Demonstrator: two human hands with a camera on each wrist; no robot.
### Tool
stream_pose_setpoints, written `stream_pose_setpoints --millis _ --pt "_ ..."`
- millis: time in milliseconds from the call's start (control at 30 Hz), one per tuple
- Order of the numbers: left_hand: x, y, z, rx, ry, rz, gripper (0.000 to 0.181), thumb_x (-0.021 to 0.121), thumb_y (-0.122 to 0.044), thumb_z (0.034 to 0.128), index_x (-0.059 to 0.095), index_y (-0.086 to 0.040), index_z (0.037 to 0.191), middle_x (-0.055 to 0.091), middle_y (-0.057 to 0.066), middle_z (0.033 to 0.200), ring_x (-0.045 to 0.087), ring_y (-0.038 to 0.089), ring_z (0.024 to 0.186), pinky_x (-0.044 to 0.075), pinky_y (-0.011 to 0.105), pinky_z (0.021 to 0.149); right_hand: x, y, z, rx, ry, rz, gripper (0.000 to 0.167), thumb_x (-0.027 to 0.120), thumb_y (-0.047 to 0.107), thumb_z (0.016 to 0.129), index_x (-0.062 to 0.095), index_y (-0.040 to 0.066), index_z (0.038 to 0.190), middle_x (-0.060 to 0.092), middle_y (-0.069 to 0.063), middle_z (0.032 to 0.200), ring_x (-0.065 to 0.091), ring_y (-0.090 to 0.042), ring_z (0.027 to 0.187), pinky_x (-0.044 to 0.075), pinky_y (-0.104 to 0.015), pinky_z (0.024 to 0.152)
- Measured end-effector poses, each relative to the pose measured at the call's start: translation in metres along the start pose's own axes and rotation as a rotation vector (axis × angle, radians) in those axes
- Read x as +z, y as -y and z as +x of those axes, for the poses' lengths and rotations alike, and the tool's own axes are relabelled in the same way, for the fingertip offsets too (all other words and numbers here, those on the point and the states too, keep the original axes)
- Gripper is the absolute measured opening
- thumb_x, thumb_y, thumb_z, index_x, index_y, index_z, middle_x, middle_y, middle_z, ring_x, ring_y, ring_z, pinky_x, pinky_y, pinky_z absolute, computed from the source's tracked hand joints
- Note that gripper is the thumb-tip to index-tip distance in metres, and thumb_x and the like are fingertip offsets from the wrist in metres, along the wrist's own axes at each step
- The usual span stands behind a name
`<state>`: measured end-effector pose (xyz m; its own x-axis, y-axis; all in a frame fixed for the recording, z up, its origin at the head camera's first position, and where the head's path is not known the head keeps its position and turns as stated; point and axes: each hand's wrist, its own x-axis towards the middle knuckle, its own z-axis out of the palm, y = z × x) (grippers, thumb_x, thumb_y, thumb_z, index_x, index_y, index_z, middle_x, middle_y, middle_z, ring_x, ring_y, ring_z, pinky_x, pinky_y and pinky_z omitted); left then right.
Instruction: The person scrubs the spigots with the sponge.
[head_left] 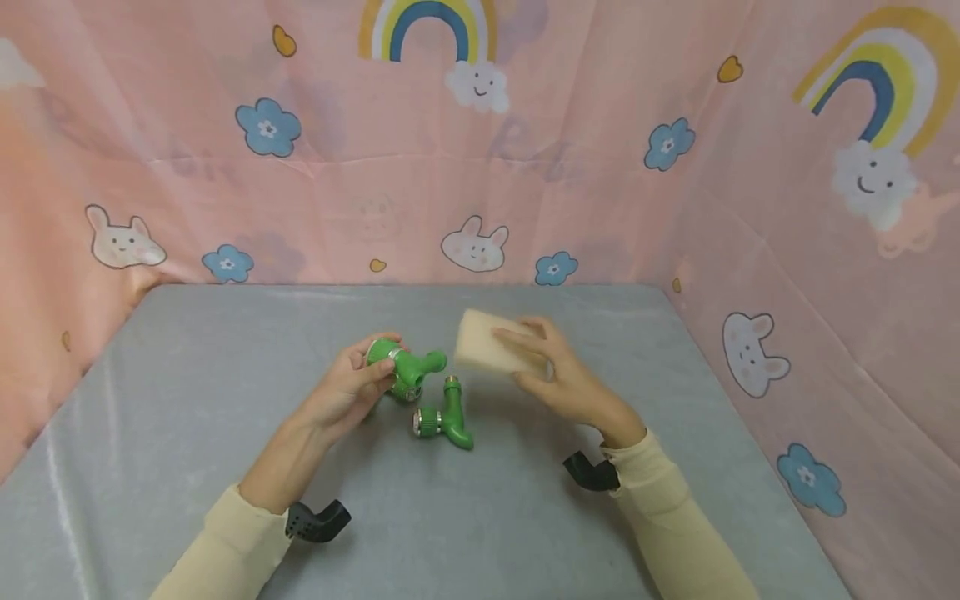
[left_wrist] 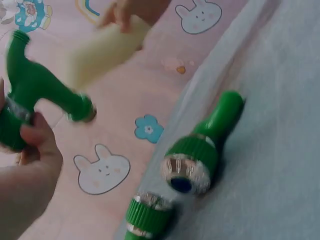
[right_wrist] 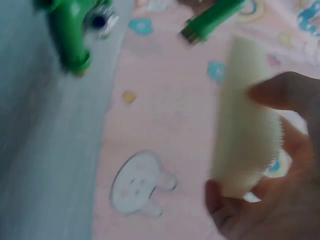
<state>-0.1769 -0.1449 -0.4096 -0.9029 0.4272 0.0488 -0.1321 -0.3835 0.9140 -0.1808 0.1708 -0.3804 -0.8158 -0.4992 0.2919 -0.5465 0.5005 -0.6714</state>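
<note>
My left hand point(head_left: 347, 389) grips a green faucet point(head_left: 408, 365) by its ribbed knob, raised above the table; in the left wrist view this faucet point(left_wrist: 42, 87) hangs at the left edge. My right hand point(head_left: 562, 375) pinches a pale cream sponge point(head_left: 491, 342) just right of that faucet, the two apart. In the right wrist view the sponge point(right_wrist: 242, 120) sits between thumb and fingers. A second green faucet point(head_left: 453, 417) lies on the table below both hands, and another point(head_left: 406, 390) is partly hidden behind the held one.
The grey cloth-covered table point(head_left: 225, 350) reaches back to a pink patterned curtain point(head_left: 337, 200), which also stands along the right side. A black curved piece is at each wrist, the left one point(head_left: 318, 522) and the right one point(head_left: 591, 472).
</note>
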Motion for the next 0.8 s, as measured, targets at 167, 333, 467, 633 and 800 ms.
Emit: stream_pose_setpoints --millis 167,333,467,633,800 --pt "0.006 0.002 0.001 -0.027 -0.001 -0.002 0.034 0.067 -0.024 0.0983 0.059 -0.016 0.13 0.069 -0.012 0.115 0.062 0.004 0.107 0.047 0.02 0.1 0.017 0.027 -0.003 -0.167 -0.017 0.04 0.058 0.069 0.005 0.088 0.059 0.019 0.143 0.043 -0.014 0.149 0.044 -0.032 0.134 0.046 -0.049 0.103" --pt "0.013 0.001 0.0 -0.049 -0.041 0.054 0.058 0.062 -0.029 0.1017 0.037 -0.008 0.15 0.069 -0.014 0.119 0.061 0.004 0.115 0.048 0.024 0.103 0.035 0.036 -0.002 -0.225 0.014 -0.079 0.058 0.072 0.009 0.087 0.06 0.021 0.142 0.044 -0.017 0.147 0.042 -0.034 0.134 0.05 -0.051 0.1" --pt "0.014 0.002 0.0 -0.029 -0.114 0.047 0.034 0.058 -0.024 0.1032 0.048 -0.012 0.134 0.071 -0.015 0.111 0.064 0.003 0.107 0.05 0.026 0.102 0.037 0.023 0.002 -0.199 -0.017 -0.147 0.059 0.076 0.005 0.084 0.062 0.018 0.14 0.046 -0.023 0.143 0.046 -0.039 0.13 0.052 -0.054 0.098" --pt "0.013 0.001 0.0 -0.034 -0.157 0.071 0.036 0.051 -0.037 0.1046 0.05 -0.017 0.134 0.069 -0.016 0.115 0.061 0.002 0.11 0.048 0.023 0.099 0.024 0.0 0.004 -0.092 -0.039 -0.283 0.059 0.076 0.003 0.082 0.063 0.016 0.138 0.048 -0.026 0.141 0.047 -0.044 0.127 0.051 -0.058 0.098" --pt "0.012 0.003 0.002 -0.087 -0.14 0.116 0.057 0.042 -0.041 0.107 0.036 -0.004 0.15 0.067 -0.019 0.119 0.06 -0.001 0.102 0.048 0.017 0.086 0.008 -0.006 0.003 -0.015 -0.12 -0.437 0.057 0.078 0.005 0.081 0.064 0.015 0.136 0.051 -0.026 0.138 0.049 -0.046 0.126 0.048 -0.061 0.102"
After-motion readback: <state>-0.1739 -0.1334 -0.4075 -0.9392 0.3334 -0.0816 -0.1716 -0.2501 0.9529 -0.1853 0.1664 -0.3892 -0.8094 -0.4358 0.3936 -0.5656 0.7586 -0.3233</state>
